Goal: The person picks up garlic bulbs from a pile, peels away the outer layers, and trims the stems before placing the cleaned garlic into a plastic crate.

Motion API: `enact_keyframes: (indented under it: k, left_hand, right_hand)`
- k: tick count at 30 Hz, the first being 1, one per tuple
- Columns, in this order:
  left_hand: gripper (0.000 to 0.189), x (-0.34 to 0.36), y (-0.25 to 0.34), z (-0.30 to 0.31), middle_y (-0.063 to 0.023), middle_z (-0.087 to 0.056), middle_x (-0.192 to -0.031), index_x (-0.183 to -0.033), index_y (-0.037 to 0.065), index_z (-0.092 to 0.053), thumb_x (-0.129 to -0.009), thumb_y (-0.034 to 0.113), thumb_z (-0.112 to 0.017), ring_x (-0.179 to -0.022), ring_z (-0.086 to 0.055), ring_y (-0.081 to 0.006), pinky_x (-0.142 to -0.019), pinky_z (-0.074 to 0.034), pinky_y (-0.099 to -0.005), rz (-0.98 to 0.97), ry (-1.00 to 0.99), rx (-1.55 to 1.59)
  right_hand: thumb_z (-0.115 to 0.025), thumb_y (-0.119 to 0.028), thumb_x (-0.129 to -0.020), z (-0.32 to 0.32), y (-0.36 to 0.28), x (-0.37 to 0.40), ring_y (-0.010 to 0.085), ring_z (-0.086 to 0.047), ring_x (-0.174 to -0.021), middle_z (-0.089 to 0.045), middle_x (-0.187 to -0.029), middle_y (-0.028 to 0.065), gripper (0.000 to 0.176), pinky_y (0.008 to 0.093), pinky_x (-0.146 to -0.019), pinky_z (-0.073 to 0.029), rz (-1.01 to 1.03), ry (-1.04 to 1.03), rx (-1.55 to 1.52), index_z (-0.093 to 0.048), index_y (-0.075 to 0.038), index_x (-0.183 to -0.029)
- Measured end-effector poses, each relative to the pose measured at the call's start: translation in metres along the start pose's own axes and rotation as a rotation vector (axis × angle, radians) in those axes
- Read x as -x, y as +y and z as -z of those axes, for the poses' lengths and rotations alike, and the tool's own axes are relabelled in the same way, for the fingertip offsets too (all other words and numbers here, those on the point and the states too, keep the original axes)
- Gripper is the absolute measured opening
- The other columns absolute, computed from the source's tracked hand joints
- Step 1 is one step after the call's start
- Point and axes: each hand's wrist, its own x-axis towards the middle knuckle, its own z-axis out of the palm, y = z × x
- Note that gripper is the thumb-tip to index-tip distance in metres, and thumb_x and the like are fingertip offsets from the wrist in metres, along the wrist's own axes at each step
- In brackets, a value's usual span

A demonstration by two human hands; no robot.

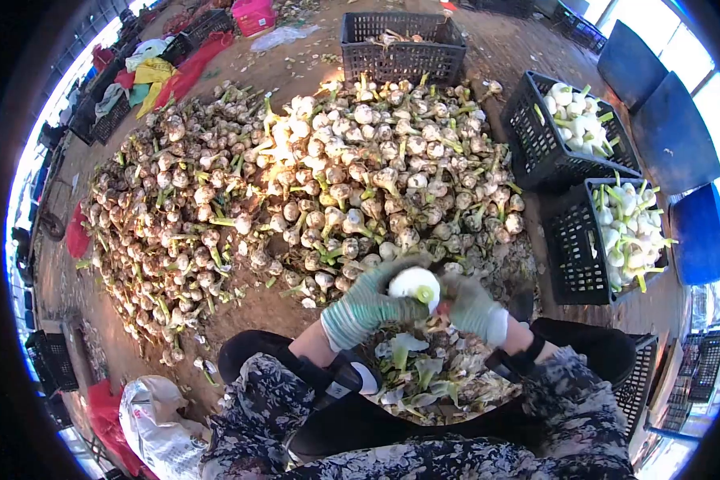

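Note:
My left hand, in a striped green and white glove, is closed around a white garlic bulb. The bulb's pale green cut stem end faces up towards me. Close on its right is my right hand, gloved too, its fingers curled in and blurred by motion. A small reddish patch shows at those fingertips; I cannot tell what they hold. Below both hands, between my legs, lies a heap of peeled-off garlic skins and leaves. Just beyond them spreads a wide pile of unpeeled garlic with dirty skins and short stems.
Two black crates of clean white garlic bulbs stand at my right. Another black crate sits behind the pile. A white sack lies by my left knee. Blue panels line the right side; coloured bags lie far left.

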Motion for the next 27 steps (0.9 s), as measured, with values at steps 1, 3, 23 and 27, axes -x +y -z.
enact_keyframes:
  k: [1, 3, 23, 27]
  left_hand:
    - [0.075, -0.002, -0.005, 0.001, -0.0056, -0.052, -0.112, -0.123, 0.006, -0.042, -0.058, 0.013, -0.078, -0.102, -0.051, -0.0183, -0.084, -0.045, -0.0291, -0.02, -0.05, -0.086]
    - [0.082, 0.003, -0.005, -0.004, -0.0079, -0.051, -0.113, -0.127, 0.005, -0.037, -0.057, 0.014, -0.078, -0.102, -0.051, -0.019, -0.082, -0.047, -0.0301, 0.057, -0.162, 0.051]
    - [0.094, -0.001, -0.001, -0.013, -0.0069, -0.046, -0.122, -0.13, 0.002, -0.03, -0.051, 0.007, -0.081, -0.108, -0.045, -0.0161, -0.094, -0.036, -0.0309, -0.24, -0.118, -0.391]
    - [0.09, 0.003, 0.009, -0.024, -0.0045, -0.049, -0.116, -0.127, 0.002, -0.035, -0.05, 0.003, -0.081, -0.104, -0.048, -0.015, -0.09, -0.039, -0.0297, -0.096, -0.018, -0.34]
  right_hand:
    - [-0.041, -0.017, -0.085, 0.006, 0.0, 0.0, 0.0235, -0.055, -0.069, -0.055, -0.087, 0.0109, 0.021, 0.0333, -0.058, -0.05, 0.155, 0.006, 0.01, -0.05, -0.001, -0.095]
    - [-0.035, -0.02, -0.089, 0.039, -0.005, -0.014, 0.0279, -0.057, -0.073, -0.057, -0.087, 0.0122, 0.024, 0.0388, -0.058, -0.051, 0.516, -0.013, 0.056, -0.048, -0.001, -0.095]
    - [-0.061, -0.035, -0.076, 0.0, -0.029, 0.044, 0.0308, -0.059, -0.08, -0.059, -0.089, 0.0207, 0.054, 0.034, -0.072, -0.047, 1.071, -0.191, 1.591, -0.047, 0.004, -0.11]
    - [-0.063, -0.034, -0.076, -0.013, -0.034, 0.065, 0.0174, -0.058, -0.081, -0.061, -0.091, 0.0152, 0.052, 0.0295, -0.073, -0.046, 0.695, -0.283, 1.27, -0.05, 0.005, -0.109]
